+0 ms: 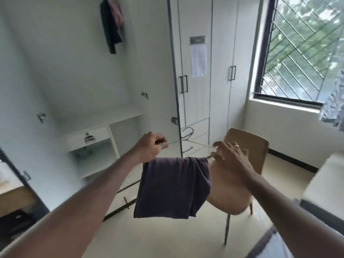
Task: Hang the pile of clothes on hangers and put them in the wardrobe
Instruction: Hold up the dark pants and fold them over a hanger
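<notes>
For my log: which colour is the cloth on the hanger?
Dark purple cloth, head view.

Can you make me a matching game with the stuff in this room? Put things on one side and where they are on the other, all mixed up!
Things:
1. thin metal wire hanger
2. folded dark purple cloth
3. tan padded chair
4. white paper sheet

Places:
A. stuck on a closed wardrobe door
B. held by both hands
C. on the floor near the window
D. draped over the hanger's bar

Pairs: 1-B, 2-D, 3-C, 4-A

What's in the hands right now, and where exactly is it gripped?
A wire hanger with a purple garment draped over it: left hand grips its left end, right hand pinches its right arm.
</notes>
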The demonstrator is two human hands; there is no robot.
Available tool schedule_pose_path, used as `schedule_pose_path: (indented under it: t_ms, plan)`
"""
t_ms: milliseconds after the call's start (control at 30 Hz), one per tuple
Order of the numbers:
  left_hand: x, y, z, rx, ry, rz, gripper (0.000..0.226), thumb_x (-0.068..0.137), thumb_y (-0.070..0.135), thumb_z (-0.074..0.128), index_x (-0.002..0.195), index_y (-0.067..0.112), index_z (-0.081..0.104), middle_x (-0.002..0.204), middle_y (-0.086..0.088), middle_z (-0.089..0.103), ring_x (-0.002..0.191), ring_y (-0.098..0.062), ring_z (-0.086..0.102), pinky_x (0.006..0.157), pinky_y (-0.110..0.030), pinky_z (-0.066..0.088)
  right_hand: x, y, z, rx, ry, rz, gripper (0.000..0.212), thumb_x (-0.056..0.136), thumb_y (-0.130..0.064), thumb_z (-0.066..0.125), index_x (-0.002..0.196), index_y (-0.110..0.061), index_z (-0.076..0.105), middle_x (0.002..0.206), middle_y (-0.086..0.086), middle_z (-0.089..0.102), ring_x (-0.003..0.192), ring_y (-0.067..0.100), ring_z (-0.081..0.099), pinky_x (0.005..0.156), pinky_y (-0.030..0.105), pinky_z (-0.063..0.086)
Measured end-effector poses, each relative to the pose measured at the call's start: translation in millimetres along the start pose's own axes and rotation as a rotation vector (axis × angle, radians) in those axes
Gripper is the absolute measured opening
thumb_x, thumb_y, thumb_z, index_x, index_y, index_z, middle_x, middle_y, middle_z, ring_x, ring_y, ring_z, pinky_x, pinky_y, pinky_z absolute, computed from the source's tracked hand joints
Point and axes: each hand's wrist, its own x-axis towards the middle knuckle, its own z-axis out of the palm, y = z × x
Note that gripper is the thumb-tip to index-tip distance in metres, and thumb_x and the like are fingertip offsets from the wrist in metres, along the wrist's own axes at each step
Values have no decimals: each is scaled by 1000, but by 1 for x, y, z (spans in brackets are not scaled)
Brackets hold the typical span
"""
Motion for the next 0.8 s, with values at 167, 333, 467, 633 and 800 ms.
schedule_pose_path:
  t_ms: [167, 333, 467, 633, 800]
  plan:
    - [7, -37, -101, 20, 50, 26, 25, 95, 10, 66, 73, 20, 66, 55, 19, 57, 53, 5, 48, 59, -12, 38, 63, -46, 4, 37, 32, -327, 52, 101, -66, 23, 84, -25, 52, 64, -7, 59, 62, 17, 59, 61, 35, 39]
    - [27, -73, -178, 96, 203, 21, 24, 94, 14, 69, 73, 27, 68, 76, -2, 70, 69, -10, 57, 72, -28, 46, 123, -113, 15, 210, 229, -548, 29, 106, -47, 37, 91, -26, 50, 47, -13, 30, 35, 13, 35, 38, 22, 27]
    - [49, -100, -228, 259, 393, -30, 19, 92, 24, 71, 77, 33, 63, 78, 12, 68, 77, -15, 62, 85, -36, 49, 178, -169, 27, 228, 395, -563, 48, 106, -50, 34, 86, -14, 59, 45, -3, 46, 35, 25, 48, 40, 22, 30]
    - [76, -138, -283, 400, 656, -93, 28, 86, 30, 76, 109, 27, 60, 104, 14, 58, 97, -14, 53, 93, -44, 42, 260, -225, 40, 245, 456, -610, 40, 104, -46, 40, 88, -17, 61, 44, -7, 38, 33, 23, 41, 35, 23, 29]
    - [111, -174, -330, 544, 783, -164, 40, 91, 30, 70, 126, 22, 52, 129, 3, 52, 126, -22, 44, 98, -47, 33, 351, -273, 47, 267, 510, -608, 49, 102, -54, 34, 82, -19, 63, 49, -1, 56, 41, 28, 54, 39, 28, 41]
